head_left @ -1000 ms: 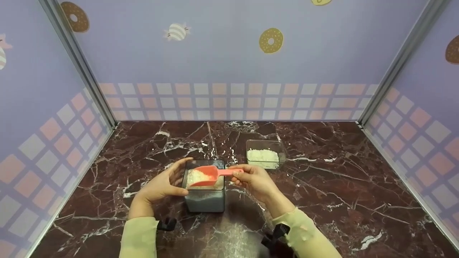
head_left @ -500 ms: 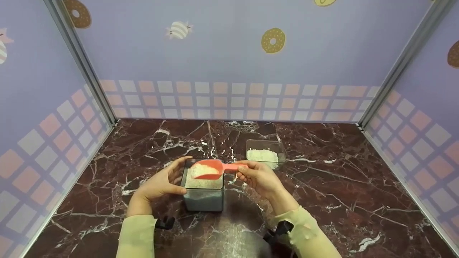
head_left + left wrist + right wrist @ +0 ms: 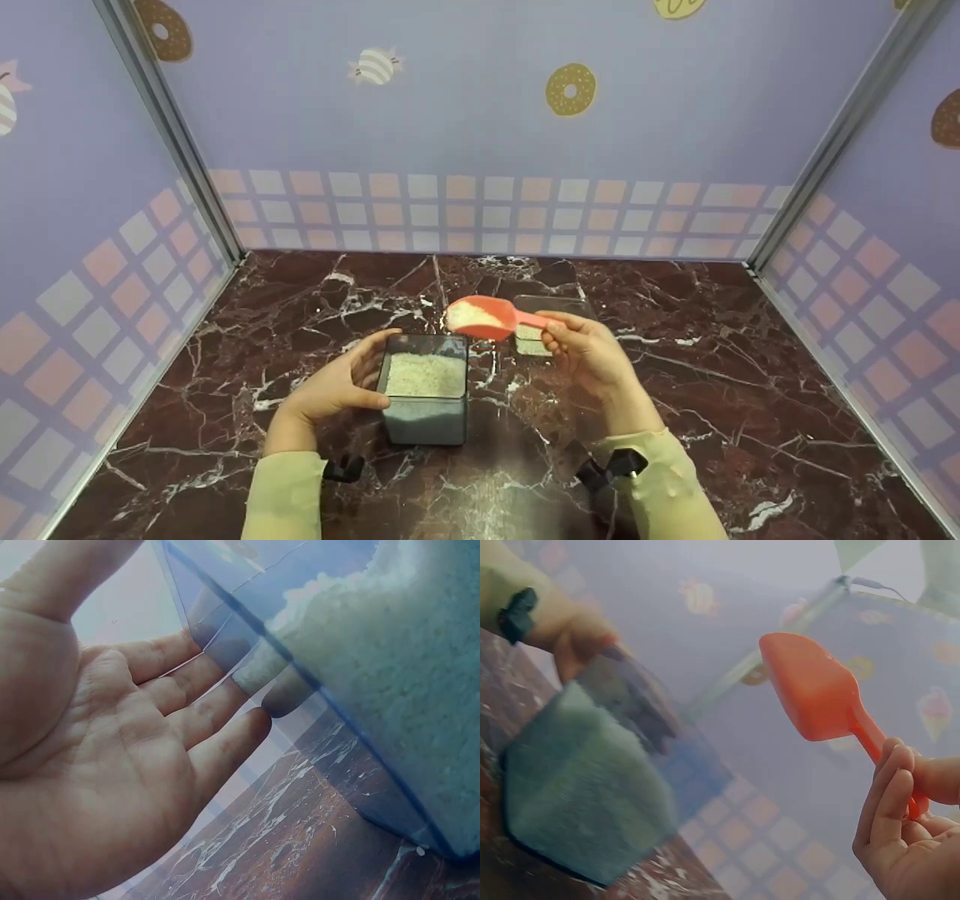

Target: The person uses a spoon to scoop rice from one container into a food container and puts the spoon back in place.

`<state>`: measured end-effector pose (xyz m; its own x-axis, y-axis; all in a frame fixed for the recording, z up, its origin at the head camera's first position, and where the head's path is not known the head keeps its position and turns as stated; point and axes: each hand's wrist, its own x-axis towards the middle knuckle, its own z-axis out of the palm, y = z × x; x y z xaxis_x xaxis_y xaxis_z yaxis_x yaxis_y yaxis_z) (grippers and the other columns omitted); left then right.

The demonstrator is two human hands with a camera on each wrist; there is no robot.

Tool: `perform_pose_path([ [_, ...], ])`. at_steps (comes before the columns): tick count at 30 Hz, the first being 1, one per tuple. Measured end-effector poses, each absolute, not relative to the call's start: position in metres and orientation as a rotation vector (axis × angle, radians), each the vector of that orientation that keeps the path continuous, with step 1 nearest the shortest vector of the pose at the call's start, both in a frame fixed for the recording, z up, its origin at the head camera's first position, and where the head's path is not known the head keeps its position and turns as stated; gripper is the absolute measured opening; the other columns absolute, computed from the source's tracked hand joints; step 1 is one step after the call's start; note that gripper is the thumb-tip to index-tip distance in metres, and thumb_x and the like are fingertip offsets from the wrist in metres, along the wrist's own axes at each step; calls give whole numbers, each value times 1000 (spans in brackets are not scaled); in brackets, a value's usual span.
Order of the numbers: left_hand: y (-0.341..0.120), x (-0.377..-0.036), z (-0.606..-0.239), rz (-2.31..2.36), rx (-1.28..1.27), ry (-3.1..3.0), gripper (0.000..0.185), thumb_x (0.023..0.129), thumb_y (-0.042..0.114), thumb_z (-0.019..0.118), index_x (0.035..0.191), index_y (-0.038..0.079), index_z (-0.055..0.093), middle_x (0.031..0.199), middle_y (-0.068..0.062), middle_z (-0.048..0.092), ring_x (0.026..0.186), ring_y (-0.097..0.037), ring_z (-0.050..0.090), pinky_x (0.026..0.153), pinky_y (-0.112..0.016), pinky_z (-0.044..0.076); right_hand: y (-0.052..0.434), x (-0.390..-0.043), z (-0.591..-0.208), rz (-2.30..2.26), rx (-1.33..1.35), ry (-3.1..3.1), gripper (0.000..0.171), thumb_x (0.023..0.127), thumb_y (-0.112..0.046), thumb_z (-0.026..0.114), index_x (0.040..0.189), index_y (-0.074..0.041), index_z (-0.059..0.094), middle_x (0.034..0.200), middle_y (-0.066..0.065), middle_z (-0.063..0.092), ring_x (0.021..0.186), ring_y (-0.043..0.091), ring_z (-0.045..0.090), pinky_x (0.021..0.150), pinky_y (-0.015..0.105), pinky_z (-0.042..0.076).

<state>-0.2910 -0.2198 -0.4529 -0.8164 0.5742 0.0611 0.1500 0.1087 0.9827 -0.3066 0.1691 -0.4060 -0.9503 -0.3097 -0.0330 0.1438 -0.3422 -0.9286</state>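
A scoop (image 3: 491, 321), orange-red and loaded with white grains that look like rice, is in my right hand (image 3: 592, 356). Thumb and fingers pinch its handle, and the bowl points left. It hovers past the far right corner of a tall clear container (image 3: 426, 424), which holds a deep bed of rice (image 3: 426, 376). My left hand (image 3: 337, 384) steadies this container from the left, thumb at the near corner and fingers along the side and far edge. In the left wrist view the fingertips (image 3: 251, 724) lie against the clear wall.
A low clear box (image 3: 551, 301) with some rice stands farther back, partly covered by the scoop and right hand. Loose grains lie scattered on the dark red marbled table (image 3: 720, 375) between the vessels. Patterned lilac panels (image 3: 480, 127) enclose the back and sides.
The loaded scoop has risen out of the tall container and moved right and away from me, toward the low box. My left hand and the container have stayed in place.
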Motion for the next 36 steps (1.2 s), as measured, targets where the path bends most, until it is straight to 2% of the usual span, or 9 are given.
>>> perform_pose_path([
  [7,-221,-292,-454,1748,698,2075,106,84,6,81,164,5,13,172,-23,5,160,-43,6,129,-59,10,200,-318,-405,-2487,-120,1611,29,104,4,47,105,-8,73,77,-2,66,69,3,61,61,10,51],
  [11,-221,-291,-454,1749,699,2074,105,84,6,81,165,6,13,172,-23,5,159,-43,6,129,-60,10,220,-327,-411,-2521,-66,1626,28,105,3,46,105,-9,71,76,-1,67,68,3,62,62,10,52],
  [16,-220,-290,-453,1763,693,2061,106,83,5,81,164,6,14,173,-21,9,160,-40,8,129,-57,11,240,-336,-422,-2540,52,1690,23,105,1,48,107,-9,68,72,-3,68,64,2,62,58,10,51],
  [19,-220,-291,-454,1754,672,2077,108,83,9,83,165,5,12,173,-23,4,160,-43,5,129,-58,11,248,-342,-429,-2511,122,1808,23,105,-2,51,124,1,63,70,-5,68,62,0,61,57,9,51],
  [23,-220,-291,-455,1762,652,2061,110,83,9,83,165,5,10,173,-23,0,160,-43,2,130,-57,10,252,-347,-437,-2448,197,2010,42,104,-2,54,141,15,47,68,-8,68,61,-1,60,58,10,50],
  [29,-219,-290,-454,1775,659,2054,109,82,8,84,165,8,14,173,-20,3,160,-41,4,130,-56,11,250,-346,-439,-2301,263,2367,37,102,1,57,133,20,54,66,-9,65,58,-2,59,54,11,49],
  [32,-219,-290,-454,1784,667,2046,109,82,8,84,165,7,14,173,-21,5,160,-40,5,130,-56,11,248,-346,-438,-2154,275,2579,33,100,0,60,128,18,60,70,-7,65,60,-3,61,56,12,52],
  [36,-220,-290,-454,1797,675,2033,109,81,6,84,165,6,14,172,-21,10,160,-39,8,129,-53,12,245,-344,-435,-1896,272,2856,26,99,-3,65,121,11,69,75,3,70,61,1,62,52,13,50],
])
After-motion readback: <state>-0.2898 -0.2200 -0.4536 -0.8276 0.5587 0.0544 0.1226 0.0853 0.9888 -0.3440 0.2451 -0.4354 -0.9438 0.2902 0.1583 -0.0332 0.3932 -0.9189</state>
